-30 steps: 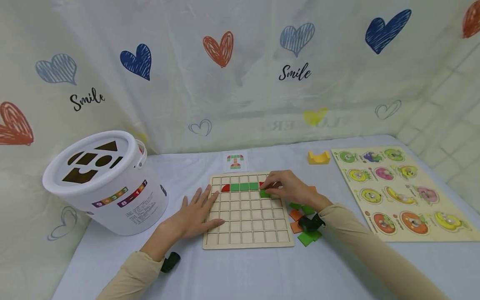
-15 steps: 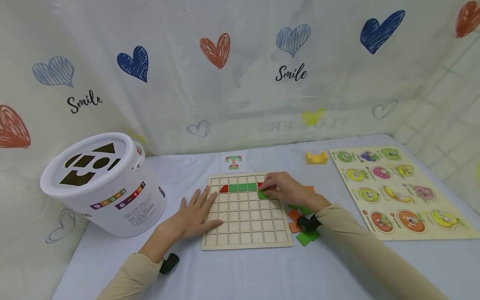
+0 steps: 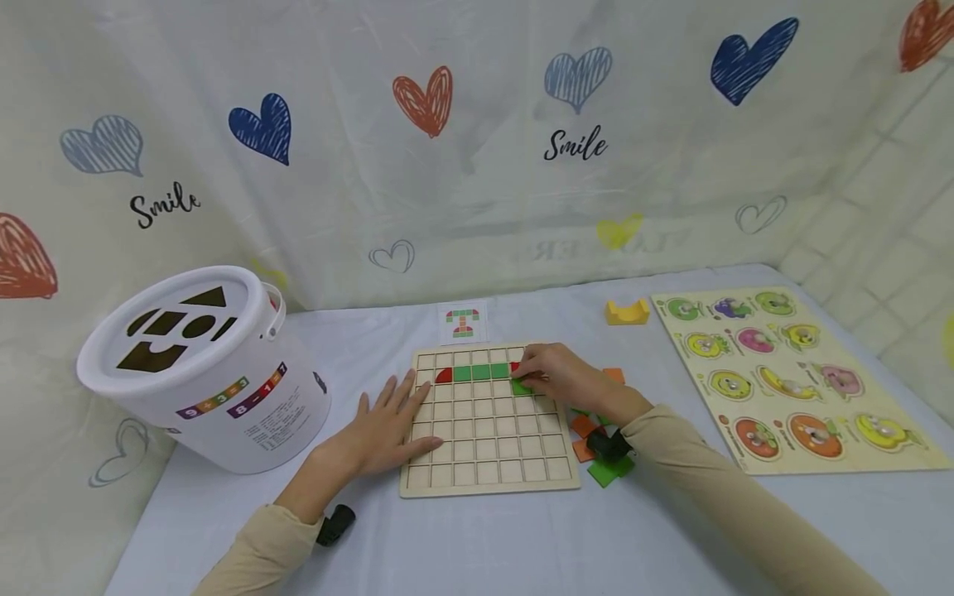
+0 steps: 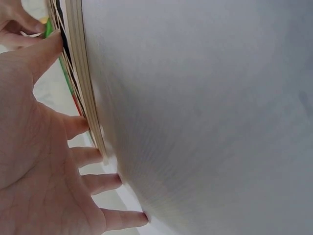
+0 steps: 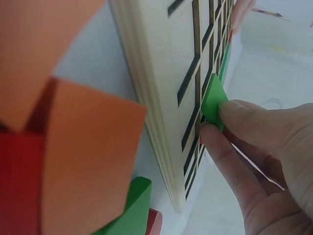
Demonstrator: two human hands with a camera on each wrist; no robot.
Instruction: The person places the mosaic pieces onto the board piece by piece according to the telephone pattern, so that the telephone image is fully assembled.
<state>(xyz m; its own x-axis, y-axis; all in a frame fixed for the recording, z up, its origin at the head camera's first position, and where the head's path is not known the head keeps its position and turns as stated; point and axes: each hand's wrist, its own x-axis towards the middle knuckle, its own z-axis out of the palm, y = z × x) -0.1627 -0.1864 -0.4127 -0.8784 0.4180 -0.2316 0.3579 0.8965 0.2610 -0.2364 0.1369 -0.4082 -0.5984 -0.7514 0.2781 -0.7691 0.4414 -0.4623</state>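
Between thumb and fingers my right hand (image 3: 555, 377) pinches a green square tile (image 5: 213, 101), tilted against the grid near the upper right of the wooden grid board (image 3: 484, 451). One row of the board holds a red rounded tile (image 3: 444, 376), several green tiles (image 3: 480, 372) and, partly hidden by the right fingers, another red tile (image 3: 514, 367). My left hand (image 3: 380, 430) lies with spread, straight fingers on the board's left side. In the left wrist view, the left thumb and some fingertips (image 4: 78, 127) touch the board's edge, while others reach the cloth.
Loose orange and green tiles (image 3: 609, 470) lie right of the board, under the right wrist. A pattern card (image 3: 462, 323) sits behind it. A white bucket (image 3: 216, 397) stands left, a yellow block (image 3: 628, 312) at the back, and a fruit puzzle board (image 3: 790, 372) right.
The right hand stays at the same part of the board with the green tile, its fingers shifting slightly. The left hand rests as before. The head view drifts a little.
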